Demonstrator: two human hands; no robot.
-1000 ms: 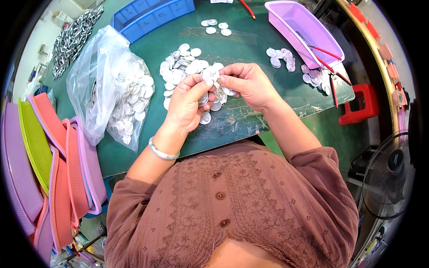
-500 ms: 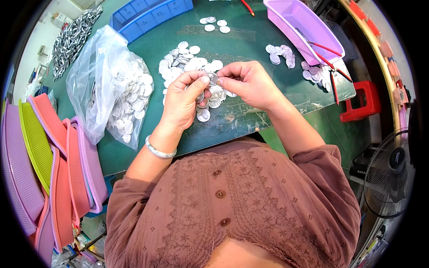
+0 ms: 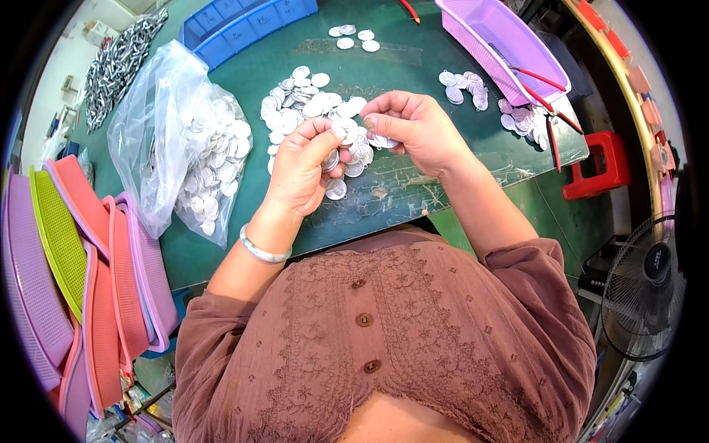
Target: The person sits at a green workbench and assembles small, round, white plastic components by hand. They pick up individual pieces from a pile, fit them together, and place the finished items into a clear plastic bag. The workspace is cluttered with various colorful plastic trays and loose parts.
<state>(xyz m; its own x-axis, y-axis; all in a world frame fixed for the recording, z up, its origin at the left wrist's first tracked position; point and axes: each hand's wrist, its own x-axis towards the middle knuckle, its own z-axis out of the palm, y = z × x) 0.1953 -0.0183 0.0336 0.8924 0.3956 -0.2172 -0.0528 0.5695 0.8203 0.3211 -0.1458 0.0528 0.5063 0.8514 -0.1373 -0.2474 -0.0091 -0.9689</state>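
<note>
My left hand (image 3: 301,159) is closed on a round silver pendant (image 3: 345,131), pinched between thumb and forefinger. More silver discs show under its curled fingers. Just to the right, my right hand (image 3: 417,136) is closed, thumb bent against the fingers. A few silver discs (image 3: 382,141) show below its thumb; whether the hand holds them I cannot tell. A loose heap of silver pendants (image 3: 299,96), some with small loops, lies on the green table (image 3: 258,70) beyond and beneath both hands.
A clear plastic bag (image 3: 210,162) of pendants lies left of the heap. Behind stand a blue bin (image 3: 255,29) and a purple basket (image 3: 502,48). Red-handled pliers (image 3: 543,100) rest by the basket, near small pendant piles (image 3: 464,85). Stacked plastic baskets (image 3: 96,295) stand at the left.
My right hand has drawn slightly away from the pendant in my left hand, and discs now show below its thumb. My left hand stays nearly in place.
</note>
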